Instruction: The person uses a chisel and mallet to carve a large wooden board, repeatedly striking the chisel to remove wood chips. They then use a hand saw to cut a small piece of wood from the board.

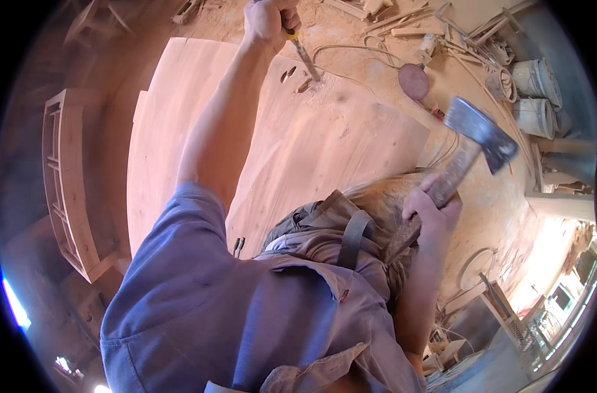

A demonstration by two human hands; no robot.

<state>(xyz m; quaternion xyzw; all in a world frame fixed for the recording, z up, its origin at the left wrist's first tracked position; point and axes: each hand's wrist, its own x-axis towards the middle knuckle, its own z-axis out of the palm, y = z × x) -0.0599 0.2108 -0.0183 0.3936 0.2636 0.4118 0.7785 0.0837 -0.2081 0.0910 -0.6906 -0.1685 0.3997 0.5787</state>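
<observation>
Pale reddish wood forms the broad panel point(311, 144) in front of me, with dark cut slots point(304, 86) near its far edge. My left hand point(267, 23), at the top of the view, is curled firmly around the handle of a chisel point(305, 59), which shows dark with a yellow band. The blade slants down to the panel just beside the slots; whether its tip bites into the wood I cannot tell.

My right hand point(436, 206) is closed around the wooden handle of a hatchet point(459, 164), raised to the right of the panel, well apart from the chisel. The hatchet's metal head is slightly blurred.

Labels and writing: one small red tag point(344, 295) on my blue-grey shirt point(239, 314), too small to read. Pale, dusty buckets point(534, 118) stand at far right; any markings on them are illegible. A round reddish disc point(414, 82) lies beyond the panel.
</observation>
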